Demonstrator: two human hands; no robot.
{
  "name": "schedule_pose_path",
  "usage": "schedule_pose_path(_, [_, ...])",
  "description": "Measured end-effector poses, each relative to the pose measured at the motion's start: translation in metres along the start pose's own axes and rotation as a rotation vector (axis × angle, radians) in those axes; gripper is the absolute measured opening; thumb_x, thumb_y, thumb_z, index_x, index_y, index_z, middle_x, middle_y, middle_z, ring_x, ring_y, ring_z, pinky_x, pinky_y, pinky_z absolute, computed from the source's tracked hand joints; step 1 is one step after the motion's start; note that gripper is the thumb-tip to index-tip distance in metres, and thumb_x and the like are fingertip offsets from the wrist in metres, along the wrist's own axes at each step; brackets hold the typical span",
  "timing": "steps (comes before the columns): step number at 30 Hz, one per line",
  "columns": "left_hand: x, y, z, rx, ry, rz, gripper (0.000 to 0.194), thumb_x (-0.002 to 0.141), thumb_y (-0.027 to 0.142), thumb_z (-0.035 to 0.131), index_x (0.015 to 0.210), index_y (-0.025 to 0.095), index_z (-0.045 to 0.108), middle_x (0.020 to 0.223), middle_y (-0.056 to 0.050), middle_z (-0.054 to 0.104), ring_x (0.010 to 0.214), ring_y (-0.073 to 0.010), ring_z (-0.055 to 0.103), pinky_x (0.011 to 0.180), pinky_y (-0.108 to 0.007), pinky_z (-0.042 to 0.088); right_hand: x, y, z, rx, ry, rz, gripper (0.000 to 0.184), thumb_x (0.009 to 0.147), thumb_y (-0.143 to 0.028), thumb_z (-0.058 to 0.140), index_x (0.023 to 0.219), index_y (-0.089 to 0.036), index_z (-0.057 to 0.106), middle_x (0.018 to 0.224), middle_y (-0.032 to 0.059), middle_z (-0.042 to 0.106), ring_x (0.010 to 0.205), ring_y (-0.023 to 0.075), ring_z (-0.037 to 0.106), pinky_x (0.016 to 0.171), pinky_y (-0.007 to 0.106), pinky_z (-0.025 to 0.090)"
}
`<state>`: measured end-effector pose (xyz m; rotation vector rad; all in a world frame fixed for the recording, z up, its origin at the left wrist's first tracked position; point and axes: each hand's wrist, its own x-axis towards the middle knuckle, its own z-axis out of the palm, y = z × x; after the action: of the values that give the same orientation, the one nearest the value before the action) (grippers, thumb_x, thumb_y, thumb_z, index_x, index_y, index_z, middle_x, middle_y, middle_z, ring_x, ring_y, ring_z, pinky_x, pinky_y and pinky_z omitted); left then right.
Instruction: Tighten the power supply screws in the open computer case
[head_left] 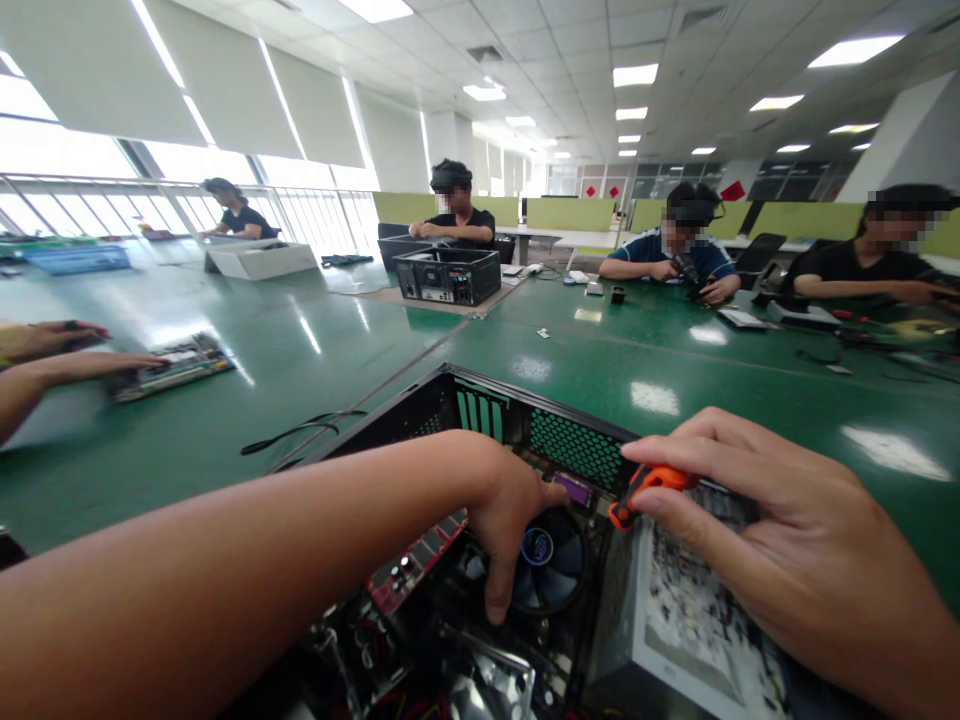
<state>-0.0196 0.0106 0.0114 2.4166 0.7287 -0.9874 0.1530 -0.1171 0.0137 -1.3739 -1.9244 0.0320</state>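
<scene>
An open black computer case (592, 440) lies in front of me, its inside facing up. My left hand (506, 510) reaches down into it, thumb and fingers curled round the edge of a black cooling fan (553, 565); some fingers are hidden behind the hand. Beside that hand lies a red circuit board (416, 565), and a purple connector (573, 489) shows just past the fingertips. Between thumb and forefinger, my right hand (780, 530) holds an orange and black screwdriver (649, 490) above the grey metal power supply (690, 620) at the case's right side.
On the green table (337, 340), a black cable (292, 432) lies left of the case. Further left, another person's hands (82, 365) touch a circuit board (180, 365). Across the table stand another computer case (448, 275) and a white box (262, 258), with several people seated behind.
</scene>
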Motion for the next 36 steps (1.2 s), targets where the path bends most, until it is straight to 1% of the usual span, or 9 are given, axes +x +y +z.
schedule_pose_path(3, [-0.0006, -0.0003, -0.0002, 0.017, -0.008, 0.012, 0.13, 0.035, 0.035, 0.077, 0.144, 0.022, 0.008, 0.145, -0.011, 0.03, 0.126, -0.0325, 0.038, 0.101, -0.04, 0.033, 0.0018, 0.0002, 0.0015, -0.017, 0.004, -0.009, 0.021, 0.083, -0.032, 0.057, 0.103, -0.03, 0.064, 0.091, 0.0003, 0.064, 0.081, 0.0151, 0.063, 0.068, 0.025, 0.049])
schedule_pose_path(7, [-0.0017, 0.0008, -0.0007, -0.003, 0.011, 0.02, 0.129, 0.035, 0.033, 0.078, 0.144, 0.025, 0.01, 0.144, -0.01, 0.033, 0.126, -0.0327, 0.039, 0.101, -0.041, 0.033, 0.0022, 0.0018, 0.0032, -0.059, -0.004, -0.014, 0.03, 0.087, -0.026, 0.05, 0.116, -0.028, 0.056, 0.107, 0.0027, 0.063, 0.096, 0.0177, 0.062, 0.079, 0.029, 0.05])
schedule_pose_path(10, [-0.002, 0.0021, -0.0012, -0.02, 0.009, 0.003, 0.129, 0.033, 0.031, 0.078, 0.144, 0.024, 0.011, 0.143, -0.011, 0.034, 0.126, -0.0337, 0.038, 0.101, -0.042, 0.033, 0.0004, 0.0029, 0.0028, -0.068, 0.003, 0.002, 0.032, 0.088, -0.023, 0.046, 0.119, -0.027, 0.053, 0.113, 0.003, 0.062, 0.101, 0.0191, 0.061, 0.083, 0.031, 0.05])
schedule_pose_path(14, [-0.0026, 0.0033, -0.0022, -0.002, 0.006, -0.002, 0.128, 0.035, 0.03, 0.078, 0.144, 0.024, 0.01, 0.143, -0.011, 0.034, 0.127, -0.0328, 0.037, 0.102, -0.041, 0.032, -0.0008, 0.0021, 0.0017, -0.067, -0.02, 0.016, 0.026, 0.087, -0.025, 0.048, 0.112, -0.03, 0.055, 0.106, 0.0, 0.064, 0.096, 0.0173, 0.062, 0.079, 0.029, 0.049])
schedule_pose_path(18, [-0.0025, 0.002, -0.002, 0.012, -0.013, 0.009, 0.129, 0.037, 0.034, 0.078, 0.144, 0.025, 0.006, 0.146, -0.01, 0.03, 0.128, -0.0315, 0.035, 0.102, -0.04, 0.031, -0.0005, 0.0014, 0.0013, -0.073, 0.011, 0.046, 0.018, 0.083, -0.033, 0.056, 0.1, -0.028, 0.056, 0.094, -0.0015, 0.065, 0.085, 0.0153, 0.063, 0.07, 0.026, 0.048])
schedule_pose_path(25, [-0.0013, 0.0001, -0.0007, 0.016, -0.004, 0.01, 0.13, 0.036, 0.036, 0.077, 0.144, 0.022, 0.007, 0.145, -0.011, 0.031, 0.127, -0.0323, 0.037, 0.102, -0.04, 0.032, -0.0001, 0.0005, -0.0012, -0.075, -0.005, 0.106, 0.018, 0.079, -0.04, 0.062, 0.085, -0.025, 0.054, 0.081, -0.0012, 0.062, 0.074, 0.0155, 0.06, 0.062, 0.027, 0.045])
schedule_pose_path(28, [-0.0014, 0.0009, -0.0016, 0.019, -0.009, 0.012, 0.13, 0.036, 0.036, 0.077, 0.144, 0.023, 0.007, 0.145, -0.011, 0.031, 0.127, -0.0321, 0.036, 0.102, -0.04, 0.032, 0.0013, -0.0003, -0.0006, -0.068, 0.01, 0.042, 0.015, 0.082, -0.035, 0.058, 0.093, -0.025, 0.058, 0.09, 0.0005, 0.063, 0.082, 0.017, 0.06, 0.068, 0.028, 0.046])
schedule_pose_path(32, [-0.0025, 0.0029, -0.0027, 0.033, -0.024, -0.007, 0.131, 0.037, 0.035, 0.077, 0.144, 0.02, 0.004, 0.144, -0.012, 0.031, 0.128, -0.0322, 0.036, 0.102, -0.04, 0.032, 0.0019, 0.0016, 0.0014, -0.065, -0.018, 0.003, 0.027, 0.088, -0.024, 0.048, 0.113, -0.028, 0.056, 0.11, 0.0007, 0.062, 0.098, 0.0179, 0.059, 0.081, 0.03, 0.047])
schedule_pose_path(36, [-0.003, 0.0034, -0.0017, 0.021, 0.004, 0.0, 0.128, 0.037, 0.032, 0.078, 0.144, 0.02, 0.008, 0.144, -0.012, 0.032, 0.127, -0.033, 0.037, 0.103, -0.041, 0.031, 0.0007, 0.0037, 0.0014, -0.088, -0.009, 0.015, 0.03, 0.087, -0.026, 0.048, 0.116, -0.03, 0.054, 0.111, -0.0004, 0.063, 0.099, 0.0171, 0.06, 0.08, 0.028, 0.047])
